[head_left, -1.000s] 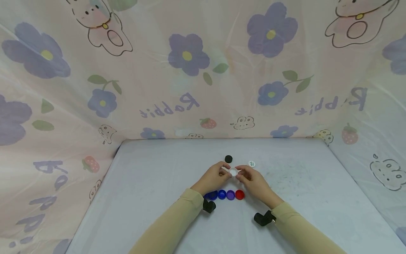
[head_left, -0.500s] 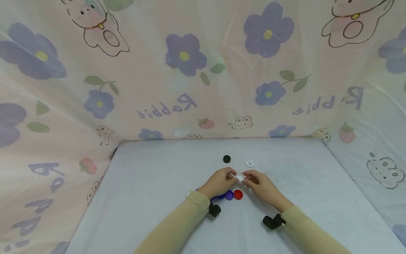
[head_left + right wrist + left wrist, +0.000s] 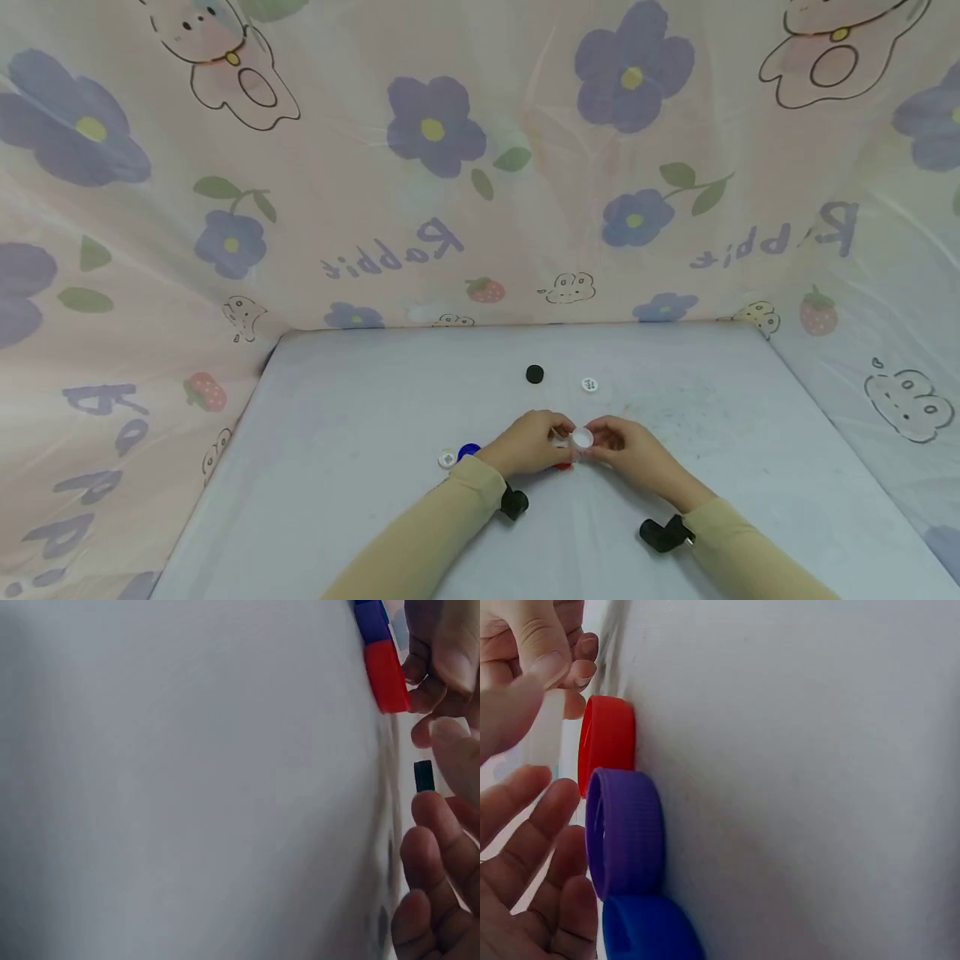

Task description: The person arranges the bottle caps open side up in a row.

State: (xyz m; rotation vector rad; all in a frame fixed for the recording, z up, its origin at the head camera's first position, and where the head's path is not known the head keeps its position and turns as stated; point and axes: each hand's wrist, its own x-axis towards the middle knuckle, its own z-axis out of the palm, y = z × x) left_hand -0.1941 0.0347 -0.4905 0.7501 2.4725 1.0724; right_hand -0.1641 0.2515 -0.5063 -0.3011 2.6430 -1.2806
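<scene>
A white bottle cap (image 3: 582,438) is held just over the table between both hands. My left hand (image 3: 528,442) pinches its left side; in the left wrist view the cap (image 3: 547,731) lies between that hand's thumb and fingers. My right hand (image 3: 637,454) grips the right side with thumb and fingertips. Close under the left hand stands a row of caps: red (image 3: 613,742), purple (image 3: 630,832) and blue (image 3: 649,930). From above, the left hand and wrist hide most of this row. The right wrist view hides the white cap behind fingers.
Farther back on the white table (image 3: 360,392) lie a black cap (image 3: 535,374) and a printed white cap (image 3: 589,385). Left of the left wrist are another white cap (image 3: 447,458) and a blue cap (image 3: 469,450). A patterned curtain (image 3: 525,208) rises behind the table.
Both hands have moved toward the near right with the white cap between them, down beside the row's red cap. The left hand now covers more of the row.
</scene>
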